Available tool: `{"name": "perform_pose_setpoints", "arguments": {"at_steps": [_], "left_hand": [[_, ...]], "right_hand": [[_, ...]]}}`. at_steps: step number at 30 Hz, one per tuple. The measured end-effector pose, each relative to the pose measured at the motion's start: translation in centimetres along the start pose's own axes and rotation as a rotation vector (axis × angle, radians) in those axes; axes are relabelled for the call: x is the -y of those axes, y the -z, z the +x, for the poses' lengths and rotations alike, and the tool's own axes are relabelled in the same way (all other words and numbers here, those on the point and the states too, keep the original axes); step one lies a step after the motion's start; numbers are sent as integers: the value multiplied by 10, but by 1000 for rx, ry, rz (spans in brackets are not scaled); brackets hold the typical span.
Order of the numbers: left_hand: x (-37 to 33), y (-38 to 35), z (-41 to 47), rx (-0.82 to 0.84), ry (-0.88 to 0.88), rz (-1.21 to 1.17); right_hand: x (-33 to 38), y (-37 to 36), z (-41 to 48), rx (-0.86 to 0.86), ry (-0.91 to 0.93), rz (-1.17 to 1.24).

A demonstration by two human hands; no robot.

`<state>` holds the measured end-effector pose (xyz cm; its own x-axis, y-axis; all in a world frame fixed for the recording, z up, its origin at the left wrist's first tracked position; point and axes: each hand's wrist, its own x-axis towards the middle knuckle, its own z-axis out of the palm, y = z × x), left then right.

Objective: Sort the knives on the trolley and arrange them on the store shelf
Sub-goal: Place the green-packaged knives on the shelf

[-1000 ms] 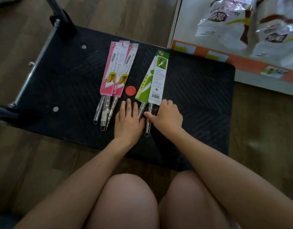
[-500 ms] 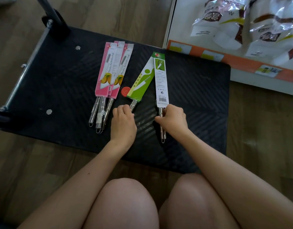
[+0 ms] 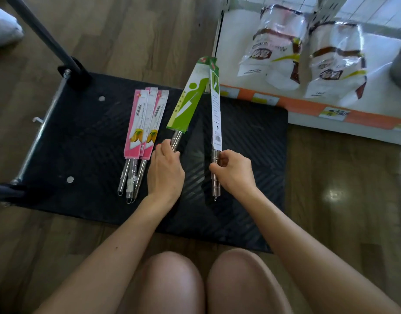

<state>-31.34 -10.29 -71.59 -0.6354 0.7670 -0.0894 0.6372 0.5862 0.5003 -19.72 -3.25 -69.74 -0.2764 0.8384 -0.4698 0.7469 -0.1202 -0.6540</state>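
My left hand [image 3: 164, 173] grips the steel handle of a green-sleeved knife [image 3: 187, 98], raised off the black trolley deck [image 3: 86, 132] and tilted up to the right. My right hand [image 3: 233, 173] pinches the handle of a second green-sleeved knife [image 3: 216, 114], seen from its white back side, also lifted. The two sleeve tips nearly meet near the shelf edge. Three pink-sleeved knives [image 3: 143, 123] lie side by side on the deck to the left of my hands, handles toward me.
The white store shelf [image 3: 319, 105] with an orange price strip stands at the right, holding white snack bags [image 3: 276, 44]. The trolley's handle post [image 3: 43, 35] rises at the back left. Wooden floor surrounds the trolley; my knees are at the bottom.
Both hands have closed on the green knives' handles and lifted them off the deck, tips swinging up toward the shelf. The pink knives have not moved.
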Motion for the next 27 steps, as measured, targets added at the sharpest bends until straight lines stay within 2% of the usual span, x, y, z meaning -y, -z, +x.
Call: {"name": "perform_pose_setpoints", "arguments": {"at_steps": [6,12,17,22,27], "left_hand": [[-88,121,-25,19,33,-79],[-197,267,-61,98,50,-207],[-278,374,-89,78,32,-320],[-349,444,-113,68,-45,-367],[-410,471,-140,70,-88,-433]], "right_hand": [[74,100,-75,-28,-44,44],[174,231,-172,-36,-16,95],[243,333,-246,-65,30,127],[280,409,-299,-150,80,106],[291,467,-333,-229,98,144]]}}
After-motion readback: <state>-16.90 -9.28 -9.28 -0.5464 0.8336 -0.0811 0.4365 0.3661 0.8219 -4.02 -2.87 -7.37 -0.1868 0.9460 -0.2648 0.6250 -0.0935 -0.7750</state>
